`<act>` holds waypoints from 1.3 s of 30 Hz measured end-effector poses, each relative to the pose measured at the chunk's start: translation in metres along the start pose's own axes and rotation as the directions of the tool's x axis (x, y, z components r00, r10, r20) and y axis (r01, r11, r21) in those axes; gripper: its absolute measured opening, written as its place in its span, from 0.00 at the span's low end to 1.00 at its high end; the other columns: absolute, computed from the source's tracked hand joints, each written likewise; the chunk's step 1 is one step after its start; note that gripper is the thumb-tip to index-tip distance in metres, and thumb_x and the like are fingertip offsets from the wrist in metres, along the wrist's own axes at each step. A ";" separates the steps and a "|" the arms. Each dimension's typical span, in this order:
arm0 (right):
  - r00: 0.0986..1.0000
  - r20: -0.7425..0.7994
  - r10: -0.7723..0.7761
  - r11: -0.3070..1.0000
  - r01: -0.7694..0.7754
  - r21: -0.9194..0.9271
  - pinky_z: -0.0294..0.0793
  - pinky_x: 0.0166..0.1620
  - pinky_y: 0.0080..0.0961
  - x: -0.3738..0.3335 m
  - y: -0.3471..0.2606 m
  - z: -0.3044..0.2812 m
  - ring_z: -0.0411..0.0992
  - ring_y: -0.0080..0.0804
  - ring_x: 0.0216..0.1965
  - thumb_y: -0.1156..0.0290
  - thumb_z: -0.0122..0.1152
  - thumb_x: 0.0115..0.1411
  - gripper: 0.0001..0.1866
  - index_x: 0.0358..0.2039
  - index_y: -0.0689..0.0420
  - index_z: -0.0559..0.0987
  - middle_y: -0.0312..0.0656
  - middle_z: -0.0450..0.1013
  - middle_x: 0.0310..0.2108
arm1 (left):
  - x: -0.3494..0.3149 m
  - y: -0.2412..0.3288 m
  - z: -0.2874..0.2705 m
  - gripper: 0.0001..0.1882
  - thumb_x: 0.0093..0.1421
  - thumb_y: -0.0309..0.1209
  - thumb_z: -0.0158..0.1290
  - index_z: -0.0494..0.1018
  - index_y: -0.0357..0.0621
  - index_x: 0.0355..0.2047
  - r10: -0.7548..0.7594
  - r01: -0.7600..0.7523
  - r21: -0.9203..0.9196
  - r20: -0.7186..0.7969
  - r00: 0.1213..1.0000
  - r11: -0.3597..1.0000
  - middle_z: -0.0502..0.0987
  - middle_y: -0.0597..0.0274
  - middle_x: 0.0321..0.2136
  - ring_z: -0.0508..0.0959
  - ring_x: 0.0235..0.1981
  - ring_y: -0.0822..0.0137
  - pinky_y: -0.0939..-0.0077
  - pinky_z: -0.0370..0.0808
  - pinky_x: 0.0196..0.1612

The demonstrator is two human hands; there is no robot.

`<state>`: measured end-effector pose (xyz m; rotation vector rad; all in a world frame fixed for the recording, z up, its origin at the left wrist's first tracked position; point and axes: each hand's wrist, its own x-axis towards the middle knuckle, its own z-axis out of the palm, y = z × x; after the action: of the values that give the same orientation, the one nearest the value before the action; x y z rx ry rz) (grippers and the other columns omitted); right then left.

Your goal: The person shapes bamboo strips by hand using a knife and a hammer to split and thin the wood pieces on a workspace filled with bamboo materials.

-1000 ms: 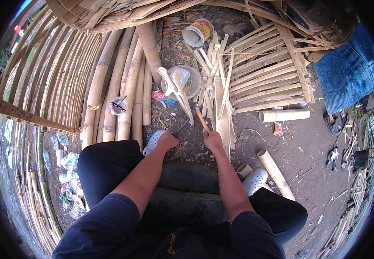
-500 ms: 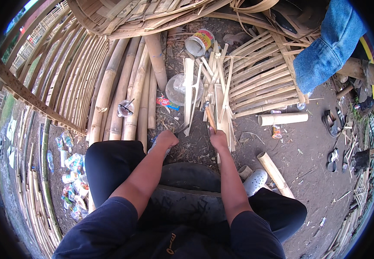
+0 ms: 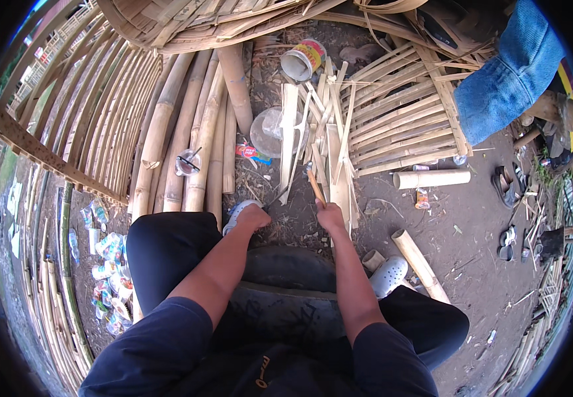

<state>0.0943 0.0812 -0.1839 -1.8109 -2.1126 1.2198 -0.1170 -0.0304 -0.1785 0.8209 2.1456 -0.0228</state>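
Observation:
My right hand [image 3: 330, 217] is wrapped round the wooden handle of a hammer [image 3: 315, 184], whose small metal head points away from me, beside the bamboo strips. My left hand [image 3: 253, 216] is closed, low over my left shoe. A thin, dark, blade-like tool [image 3: 276, 199] runs from its fingers toward the lower end of a pale split bamboo piece [image 3: 288, 135]; its grip is hidden. That piece extends across a round grey block [image 3: 264, 135]. Several loose bamboo strips [image 3: 334, 149] lie just right of it.
Thick bamboo poles [image 3: 161, 145] lie at left, with a clear cup [image 3: 188, 163] on them. A slatted bamboo panel [image 3: 405, 126] is at right, near another person's denim-clad leg [image 3: 508, 76]. A paint bucket [image 3: 300, 63], short bamboo tubes [image 3: 432, 179] and plastic litter [image 3: 109, 271] lie about.
The hammer and my right hand have come slightly nearer to me. The view has shifted a little, uncovering more of my left shoe. My left hand keeps nearly the same place.

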 end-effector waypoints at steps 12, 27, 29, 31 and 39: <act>0.994 0.024 -0.107 0.989 0.108 -0.096 0.70 0.43 0.45 0.007 0.002 0.027 0.72 0.60 0.37 0.45 0.46 0.63 0.32 0.28 0.67 0.78 0.63 0.73 0.30 | 0.025 -0.033 0.019 0.17 0.46 0.33 0.50 0.78 0.31 0.30 0.010 -0.007 0.029 -0.099 0.995 1.000 0.80 0.46 0.27 0.81 0.31 0.56 0.66 0.76 0.38; 0.958 -0.066 -0.280 0.952 0.268 -0.151 0.72 0.39 0.49 0.026 0.008 0.057 0.73 0.61 0.33 0.53 0.44 0.65 0.26 0.30 0.66 0.77 0.63 0.73 0.27 | 0.047 -0.045 0.026 0.13 0.41 0.31 0.52 0.80 0.37 0.25 0.105 -0.105 0.146 0.006 0.994 0.984 0.79 0.39 0.32 0.80 0.41 0.51 0.64 0.75 0.44; 0.977 0.018 -0.214 0.950 0.212 -0.230 0.71 0.42 0.50 0.043 0.038 0.059 0.73 0.61 0.36 0.51 0.41 0.66 0.29 0.30 0.66 0.78 0.62 0.74 0.28 | 0.010 -0.006 0.013 0.14 0.42 0.32 0.53 0.80 0.37 0.27 0.090 -0.076 0.078 -0.196 0.977 0.994 0.79 0.41 0.33 0.80 0.41 0.52 0.63 0.75 0.44; 0.989 0.024 -0.144 0.967 0.146 -0.211 0.70 0.45 0.49 0.038 0.022 0.062 0.73 0.61 0.36 0.49 0.39 0.66 0.31 0.29 0.66 0.79 0.62 0.74 0.29 | 0.006 -0.006 0.013 0.15 0.43 0.33 0.53 0.79 0.36 0.29 0.080 -0.061 0.079 -0.258 0.963 0.995 0.79 0.43 0.29 0.81 0.37 0.53 0.64 0.76 0.42; 0.991 -0.068 -0.114 0.991 0.109 -0.079 0.71 0.43 0.47 0.018 -0.024 0.011 0.73 0.61 0.37 0.49 0.42 0.65 0.31 0.28 0.67 0.78 0.63 0.74 0.28 | 0.005 -0.007 0.009 0.20 0.51 0.37 0.52 0.77 0.34 0.39 -0.089 0.093 -0.104 0.039 0.995 0.990 0.80 0.50 0.34 0.81 0.35 0.57 0.67 0.77 0.39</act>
<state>0.0640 0.0917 -0.1837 -1.7120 -2.2139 1.0465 -0.1172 -0.0359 -0.1898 0.6564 2.1312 0.0296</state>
